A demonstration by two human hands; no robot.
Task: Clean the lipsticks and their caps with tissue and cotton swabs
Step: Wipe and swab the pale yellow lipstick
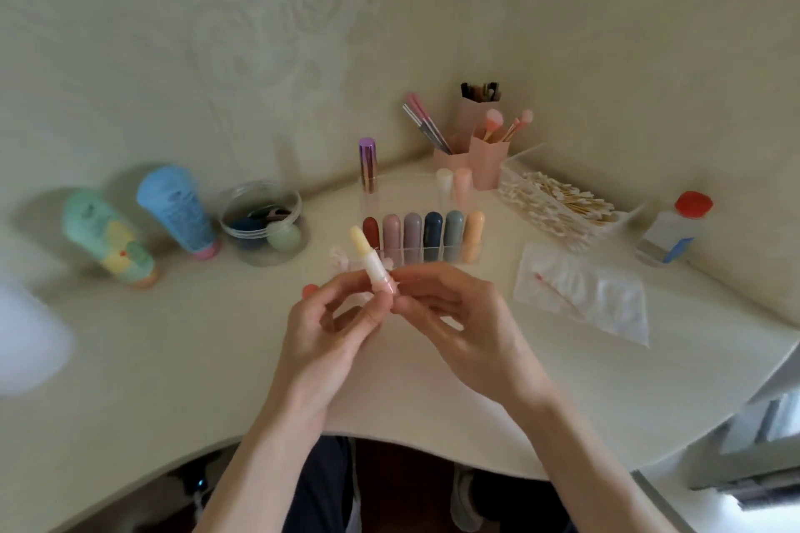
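Observation:
A pale yellow lipstick [368, 253] stands uncapped and tilted in the air above the table's middle. My left hand [322, 333] pinches its pink base from the left, and my right hand [454, 316] pinches the same base from the right. Behind it a clear rack [426, 236] holds several capped lipsticks in a row. A white tissue [584, 292] with red smears and a used cotton swab [558, 294] lies flat to the right. A clear box of cotton swabs [558, 201] sits behind the tissue. A small pink cap [310, 290] lies by my left hand.
Two cream tubes [108, 236] [177, 210] and a clear jar [262, 221] stand at the left. A purple lipstick [368, 164], pink brush holders [472, 143] and a red-capped bottle [675, 227] line the back and right. The table's curved front edge [389, 439] is near my body.

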